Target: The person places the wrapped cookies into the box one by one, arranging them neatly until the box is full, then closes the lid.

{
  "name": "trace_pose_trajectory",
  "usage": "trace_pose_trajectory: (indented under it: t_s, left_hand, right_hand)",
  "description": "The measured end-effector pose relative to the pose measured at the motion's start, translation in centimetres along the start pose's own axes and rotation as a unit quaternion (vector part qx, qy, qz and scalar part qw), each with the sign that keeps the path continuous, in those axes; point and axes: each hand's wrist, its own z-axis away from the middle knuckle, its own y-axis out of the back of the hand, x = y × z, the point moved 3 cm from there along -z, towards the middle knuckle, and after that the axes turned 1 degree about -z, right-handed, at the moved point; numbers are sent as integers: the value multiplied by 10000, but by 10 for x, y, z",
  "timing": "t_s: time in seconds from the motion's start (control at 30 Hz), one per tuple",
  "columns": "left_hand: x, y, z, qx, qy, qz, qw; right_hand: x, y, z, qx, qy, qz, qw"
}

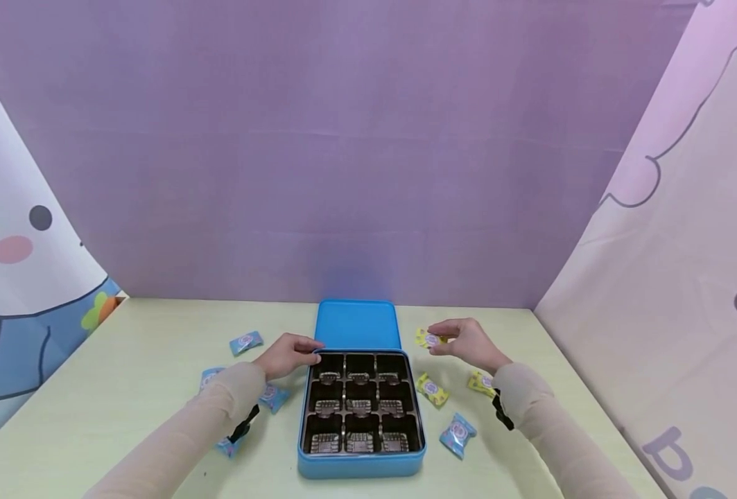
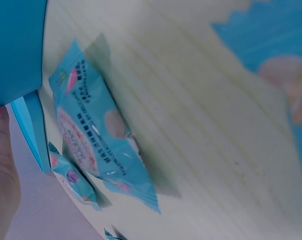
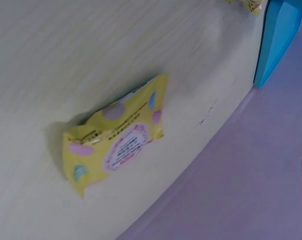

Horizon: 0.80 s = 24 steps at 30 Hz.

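Clearly, from the head view, the right hand (image 1: 468,343) pinches a yellow candy (image 1: 430,339) just above the counter (image 1: 143,388), right of the blue lid (image 1: 357,324); placing it well, I judge, means carrying it level over one empty cell of the blue tin (image 1: 360,463) and letting go low (the tray's nine cells all look vacant). The left hand (image 1: 288,355) rests curled on the tin's far left corner, wrist low, steadying it. In the left wrist view, a blue candy (image 2: 98,132) lies flat on the counter beside the tin, the palm barely showing. In the right wrist view, another yellow packet (image 3: 115,137) lies below; the fingers are out of frame.
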Motion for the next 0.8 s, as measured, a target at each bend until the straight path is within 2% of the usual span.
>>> trace_pose_trajectory:
  t_s: [0.17,0.47,0.8]
  left_hand:
    - [1,0,0,-17,30,20,10000]
    - [4,1,1,-17,69,54,10000]
    - [2,0,2,3,106,116,9999]
  right_hand:
    - [-6,-4,1,-25,-28,-70,10000]
    - [-13,-9,0,-111,236,-18,9997]
    - [-21,-16,1,-87,195,-55,9998]
